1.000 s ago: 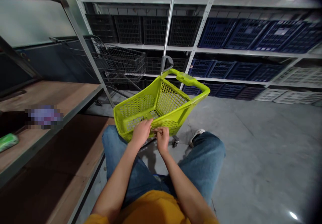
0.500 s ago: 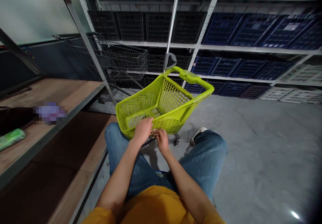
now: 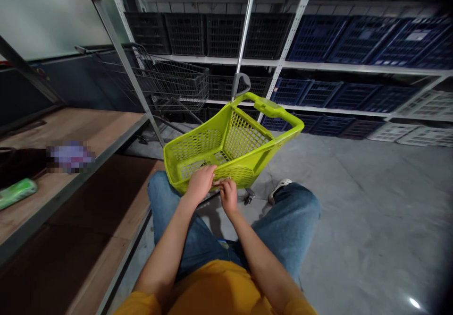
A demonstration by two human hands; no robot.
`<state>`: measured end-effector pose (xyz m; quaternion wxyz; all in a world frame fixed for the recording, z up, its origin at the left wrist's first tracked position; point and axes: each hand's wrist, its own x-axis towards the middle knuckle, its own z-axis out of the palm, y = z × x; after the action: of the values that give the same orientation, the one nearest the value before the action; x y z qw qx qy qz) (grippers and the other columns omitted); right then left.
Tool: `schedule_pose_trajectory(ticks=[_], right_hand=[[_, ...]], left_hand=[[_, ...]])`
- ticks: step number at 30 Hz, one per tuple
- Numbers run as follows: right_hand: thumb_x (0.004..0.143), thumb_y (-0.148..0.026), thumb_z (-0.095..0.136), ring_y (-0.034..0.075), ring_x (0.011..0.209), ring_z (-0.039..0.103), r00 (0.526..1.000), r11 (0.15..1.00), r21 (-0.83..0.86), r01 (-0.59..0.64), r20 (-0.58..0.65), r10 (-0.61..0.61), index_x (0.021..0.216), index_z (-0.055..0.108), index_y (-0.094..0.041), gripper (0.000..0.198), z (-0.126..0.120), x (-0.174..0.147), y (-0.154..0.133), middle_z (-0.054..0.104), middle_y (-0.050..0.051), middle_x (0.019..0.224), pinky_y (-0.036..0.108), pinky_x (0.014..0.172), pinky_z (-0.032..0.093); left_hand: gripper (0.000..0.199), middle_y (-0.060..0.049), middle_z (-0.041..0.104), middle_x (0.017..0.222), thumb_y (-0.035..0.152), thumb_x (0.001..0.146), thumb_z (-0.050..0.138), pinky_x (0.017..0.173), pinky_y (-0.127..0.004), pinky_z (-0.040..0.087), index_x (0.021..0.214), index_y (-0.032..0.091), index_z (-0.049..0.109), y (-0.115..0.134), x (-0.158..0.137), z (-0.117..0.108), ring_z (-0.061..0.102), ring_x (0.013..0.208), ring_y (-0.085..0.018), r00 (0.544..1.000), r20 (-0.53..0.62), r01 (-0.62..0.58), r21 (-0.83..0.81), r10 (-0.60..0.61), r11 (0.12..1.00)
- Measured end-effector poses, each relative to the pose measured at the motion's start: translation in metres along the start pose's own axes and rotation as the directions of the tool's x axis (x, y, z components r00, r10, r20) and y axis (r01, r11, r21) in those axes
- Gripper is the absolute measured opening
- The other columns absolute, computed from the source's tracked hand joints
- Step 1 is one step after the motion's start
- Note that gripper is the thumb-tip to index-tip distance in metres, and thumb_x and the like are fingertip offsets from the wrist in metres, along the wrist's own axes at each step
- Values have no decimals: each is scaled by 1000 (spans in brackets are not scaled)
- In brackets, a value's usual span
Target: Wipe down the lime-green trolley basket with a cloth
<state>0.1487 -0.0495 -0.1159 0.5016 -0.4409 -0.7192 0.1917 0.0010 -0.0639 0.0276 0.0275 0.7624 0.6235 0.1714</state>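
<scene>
A lime-green plastic shopping cart (image 3: 244, 164) with lattice walls and a looped handle stands in front of my knees. My left hand (image 3: 201, 185) is at its near side wall, back of the hand up, fingers bent and partly hidden. Just to the right, my right hand (image 3: 229, 196) is closed in a pinch close to the same wall. A small brownish, thin thing (image 3: 217, 182) shows between the two hands. It is too small and too covered by fingers to name.
On the left stands a wooden-topped shelf (image 3: 120, 121) with a green can-like item (image 3: 17, 193) and a blurred purple patch. Behind are a dark wire shopping cart (image 3: 177, 81), a metal pole (image 3: 247, 22) and racks of black and blue crates (image 3: 318, 38). Grey floor (image 3: 371, 201) extends right.
My right hand has shifted very slightly upward, and the thing between my hands looks a little different. The view has moved slightly; the green cart stays in place.
</scene>
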Motion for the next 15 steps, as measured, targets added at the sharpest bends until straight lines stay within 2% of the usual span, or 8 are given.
schedule_pose_trajectory(ticks=[3,5,7,10,13,15], right_hand=[[75,-7,45,23,91,54,980,989,-15,-144,135,145,83,64,-20,24,21,-38,29,61,7,91,37,84,46],[74,-7,45,22,86,55,967,973,-2,-230,114,229,79,64,-19,23,23,-41,33,60,7,86,35,80,46],[75,-9,44,21,85,55,965,964,23,-263,-3,263,80,64,-19,22,14,-27,25,59,6,85,34,79,46],[78,-11,46,20,90,55,949,983,61,-175,-255,184,86,64,-20,22,-17,19,-5,60,5,89,34,83,47],[78,-10,49,20,98,55,890,998,37,-46,-452,57,90,65,-21,22,-51,73,-36,59,5,95,36,92,46],[77,-10,50,20,102,55,855,1000,6,-11,-519,12,92,65,-22,24,-64,97,-47,58,5,101,37,94,46]], left_hand=[[35,-10,69,122,18,95,47,96,-34,49,129,18,58,-3,0,2,65,108,-22,1000,-10,-4,10,4,1000],[34,-10,69,121,18,96,47,94,-33,50,128,19,58,-3,-1,3,65,107,-21,1000,-15,-3,16,3,1000],[34,-9,70,120,18,96,47,93,-33,50,128,19,59,-3,-1,3,66,106,-21,1000,-16,-1,19,1,1000],[33,-9,70,118,20,96,48,91,-34,51,127,20,59,-1,-1,2,66,104,-23,1000,-15,9,30,-9,1000],[33,-9,70,117,19,95,49,90,-35,51,127,20,60,2,0,2,66,104,-24,1000,-14,26,43,-25,999],[33,-10,70,116,19,95,49,89,-36,51,126,20,60,3,0,1,66,104,-24,999,-10,33,45,-32,998]])
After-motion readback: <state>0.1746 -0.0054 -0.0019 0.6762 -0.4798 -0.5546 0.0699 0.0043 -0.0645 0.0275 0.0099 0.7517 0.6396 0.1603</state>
